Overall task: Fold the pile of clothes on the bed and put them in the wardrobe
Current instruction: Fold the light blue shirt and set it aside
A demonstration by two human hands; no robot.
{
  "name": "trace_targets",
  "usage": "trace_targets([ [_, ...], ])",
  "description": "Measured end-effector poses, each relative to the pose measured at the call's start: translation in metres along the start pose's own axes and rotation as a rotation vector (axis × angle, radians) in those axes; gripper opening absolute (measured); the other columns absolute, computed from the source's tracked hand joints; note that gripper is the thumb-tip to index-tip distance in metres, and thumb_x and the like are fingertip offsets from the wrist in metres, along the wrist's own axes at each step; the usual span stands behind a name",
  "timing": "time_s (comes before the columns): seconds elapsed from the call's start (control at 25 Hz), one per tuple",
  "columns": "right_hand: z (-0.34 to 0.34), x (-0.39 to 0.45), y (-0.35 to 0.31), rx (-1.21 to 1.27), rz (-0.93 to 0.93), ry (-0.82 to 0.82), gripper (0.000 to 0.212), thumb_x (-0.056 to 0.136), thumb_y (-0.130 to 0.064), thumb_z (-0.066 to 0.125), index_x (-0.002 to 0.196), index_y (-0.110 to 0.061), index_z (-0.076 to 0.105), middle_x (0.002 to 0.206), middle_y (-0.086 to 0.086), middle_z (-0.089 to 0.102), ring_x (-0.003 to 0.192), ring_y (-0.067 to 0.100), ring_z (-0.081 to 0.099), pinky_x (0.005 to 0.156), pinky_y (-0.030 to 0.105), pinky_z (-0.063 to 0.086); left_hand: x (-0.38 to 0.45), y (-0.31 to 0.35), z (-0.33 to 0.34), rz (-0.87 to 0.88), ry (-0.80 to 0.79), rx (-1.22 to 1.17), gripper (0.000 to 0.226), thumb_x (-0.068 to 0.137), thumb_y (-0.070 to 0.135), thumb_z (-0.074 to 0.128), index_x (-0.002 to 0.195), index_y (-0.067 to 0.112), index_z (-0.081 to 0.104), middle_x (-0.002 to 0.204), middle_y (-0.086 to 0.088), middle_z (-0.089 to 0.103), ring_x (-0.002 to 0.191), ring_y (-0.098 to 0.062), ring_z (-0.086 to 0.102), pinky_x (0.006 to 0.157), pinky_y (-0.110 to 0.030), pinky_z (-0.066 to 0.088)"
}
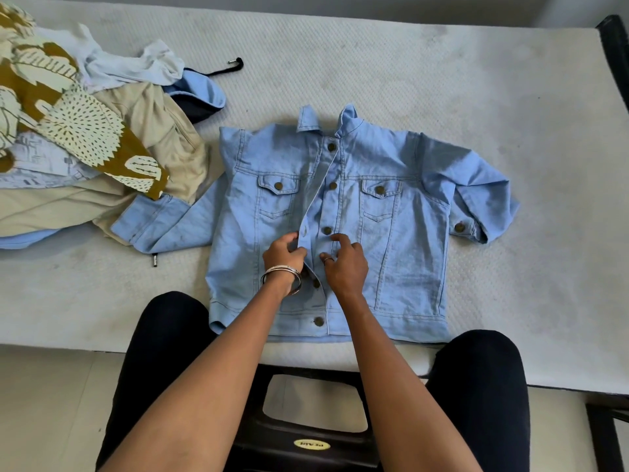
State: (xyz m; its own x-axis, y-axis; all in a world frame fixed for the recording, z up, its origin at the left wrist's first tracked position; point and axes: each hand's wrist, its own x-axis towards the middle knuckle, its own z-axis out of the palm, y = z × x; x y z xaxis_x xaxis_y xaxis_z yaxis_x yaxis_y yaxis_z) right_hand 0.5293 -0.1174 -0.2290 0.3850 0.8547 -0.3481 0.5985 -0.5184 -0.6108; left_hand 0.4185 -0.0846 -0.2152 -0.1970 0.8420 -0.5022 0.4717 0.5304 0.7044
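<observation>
Light-blue denim jacket (pixel 340 226) spread front-up mid-bed, collar at 12 o'clock, flat for buttoning before fold. Left hand (pixel 284 255) pinches placket edge; right hand (pixel 345 264) fingers curled on button strip, close together. Unfolded clothes pile (pixel 78 148) at 10 o'clock.

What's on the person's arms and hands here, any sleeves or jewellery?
No sleeves: both forearms are bare to the frame edge. The left hand has thin silver bangles stacked at the wrist. The right hand has one slim ring on a finger. No gloves, watch or markings show.
</observation>
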Motion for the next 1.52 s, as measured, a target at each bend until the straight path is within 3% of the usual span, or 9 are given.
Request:
trace_targets([
  [0.16,-0.004,0.018,-0.008,0.049,-0.052,0.067,0.033,0.094,-0.007,0.055,0.127,-0.01,0.058,0.115,0.015,0.059,0.101,0.031,0.058,0.072,0.027,0.038,0.012,0.011,0.005,0.178,0.037,0.243,0.028,0.084,0.021,0.069,0.111,0.019,0.07,0.1,-0.005,0.073,0.093,-0.023,0.067,0.083,-0.034,0.054],
  [0.32,0.001,0.035,-0.012,-0.025,-0.126,0.039,0.023,0.092,-0.007,0.057,0.113,-0.009,0.067,0.111,0.012,0.061,0.1,0.029,0.058,0.068,0.03,0.045,0.024,0.03,0.013,0.216,0.067,0.256,0.014,0.085,0.02,0.07,0.096,0.012,0.074,0.092,-0.006,0.074,0.087,-0.021,0.069,0.075,-0.031,0.055],
  [0.48,-0.004,0.042,-0.012,0.227,-0.002,0.073,0.011,0.085,-0.001,0.065,0.091,-0.006,0.073,0.085,0.008,0.071,0.08,0.018,0.064,0.057,0.013,0.041,0.025,0.027,0.021,0.243,0.057,0.24,0.012,0.084,0.018,0.071,0.092,0.011,0.076,0.089,-0.008,0.074,0.086,-0.023,0.069,0.079,-0.035,0.056],
  [0.76,-0.015,0.048,-0.013,0.559,0.193,-0.029,0.018,0.084,-0.003,0.07,0.073,-0.017,0.071,0.067,0.005,0.067,0.063,0.019,0.061,0.068,0.04,0.058,0.013,0.026,0.025,0.193,0.115,-0.052,0.017,0.077,0.01,0.078,0.093,0.009,0.076,0.086,-0.007,0.075,0.082,-0.018,0.07,0.08,-0.026,0.055],
  [0.88,-0.018,0.046,-0.016,0.617,0.249,-0.057,0.018,0.086,-0.002,0.067,0.073,-0.014,0.07,0.065,0.006,0.065,0.055,0.017,0.057,0.062,0.034,0.055,0.009,0.027,0.022,0.152,0.13,-0.124,0.016,0.076,0.009,0.078,0.092,0.008,0.076,0.085,-0.007,0.074,0.081,-0.019,0.07,0.078,-0.026,0.055],
  [1.08,-0.021,0.046,-0.012,0.675,0.236,-0.15,0.011,0.093,-0.003,0.061,0.088,-0.003,0.07,0.072,0.011,0.066,0.06,0.018,0.061,0.057,0.026,0.051,0.009,0.029,0.021,0.28,0.067,0.016,0.012,0.084,0.008,0.069,0.094,0.008,0.075,0.089,-0.006,0.074,0.081,-0.018,0.068,0.078,-0.026,0.054],
  [1.28,-0.025,0.052,-0.019,0.513,0.173,-0.201,0.024,0.087,-0.028,0.073,0.087,-0.005,0.067,0.078,0.015,0.071,0.067,0.031,0.069,0.063,0.042,0.06,0.016,0.028,0.02,0.316,0.09,0.092,0.018,0.084,-0.001,0.062,0.096,0.005,0.074,0.09,-0.012,0.074,0.083,-0.024,0.069,0.077,-0.024,0.052],
  [1.4,-0.027,0.053,-0.023,0.326,0.07,-0.136,0.005,0.088,-0.011,0.068,0.088,-0.009,0.064,0.089,0.018,0.071,0.08,0.035,0.069,0.072,0.046,0.059,0.015,0.029,0.02,0.278,0.129,0.028,0.03,0.078,0.004,0.072,0.107,0.008,0.067,0.083,-0.009,0.074,0.078,-0.021,0.069,0.073,-0.022,0.05],
  [1.52,-0.03,0.051,-0.022,0.184,-0.049,-0.108,0.01,0.085,0.002,0.063,0.093,-0.003,0.066,0.082,0.011,0.065,0.082,0.033,0.066,0.07,0.044,0.058,0.014,0.029,0.02,0.257,0.123,-0.008,0.034,0.073,0.008,0.077,0.104,0.009,0.064,0.078,-0.005,0.074,0.071,-0.018,0.068,0.07,-0.026,0.053],
])
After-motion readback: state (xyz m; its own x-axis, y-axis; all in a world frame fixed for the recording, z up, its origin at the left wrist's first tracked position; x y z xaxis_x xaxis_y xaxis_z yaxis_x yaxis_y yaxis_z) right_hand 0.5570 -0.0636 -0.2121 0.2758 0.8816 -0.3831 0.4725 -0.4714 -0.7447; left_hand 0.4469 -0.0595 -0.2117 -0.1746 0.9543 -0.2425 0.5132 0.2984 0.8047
